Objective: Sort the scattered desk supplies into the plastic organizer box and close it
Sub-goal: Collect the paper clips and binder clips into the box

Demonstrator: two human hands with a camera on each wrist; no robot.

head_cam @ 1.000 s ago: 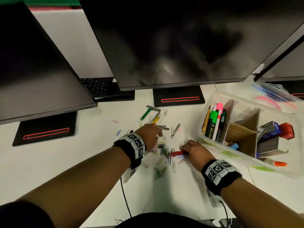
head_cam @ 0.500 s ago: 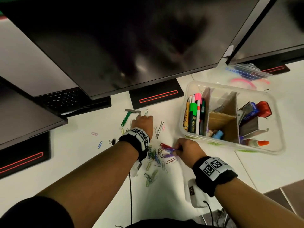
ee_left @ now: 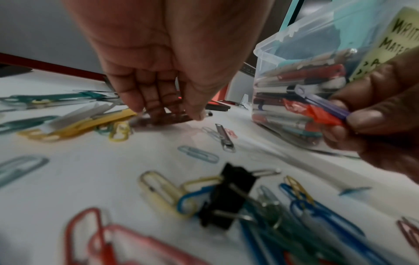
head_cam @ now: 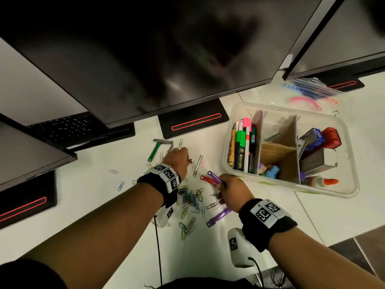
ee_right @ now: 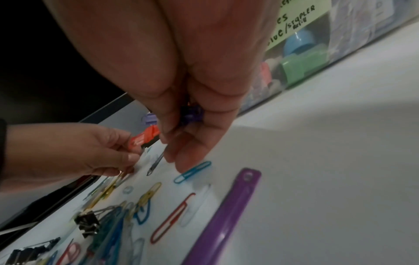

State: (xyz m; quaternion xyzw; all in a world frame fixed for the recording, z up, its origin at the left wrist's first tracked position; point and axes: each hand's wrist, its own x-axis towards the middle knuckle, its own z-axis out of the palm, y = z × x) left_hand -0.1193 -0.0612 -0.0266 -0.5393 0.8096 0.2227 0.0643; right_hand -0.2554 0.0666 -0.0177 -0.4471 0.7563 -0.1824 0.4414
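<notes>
Above clip pile (head_cam: 190,200), right hand (head_cam: 232,189) pinches two strips (head_cam: 211,178); left hand (head_cam: 177,160) seemingly pinching.

The right hand (head_cam: 231,189) pinches a red strip (head_cam: 207,180) and a purple strip (head_cam: 214,176). Just left of it, the left hand (head_cam: 177,161) reaches down, perhaps gripping something. The organizer box (head_cam: 345,190) sits right of both.
</notes>
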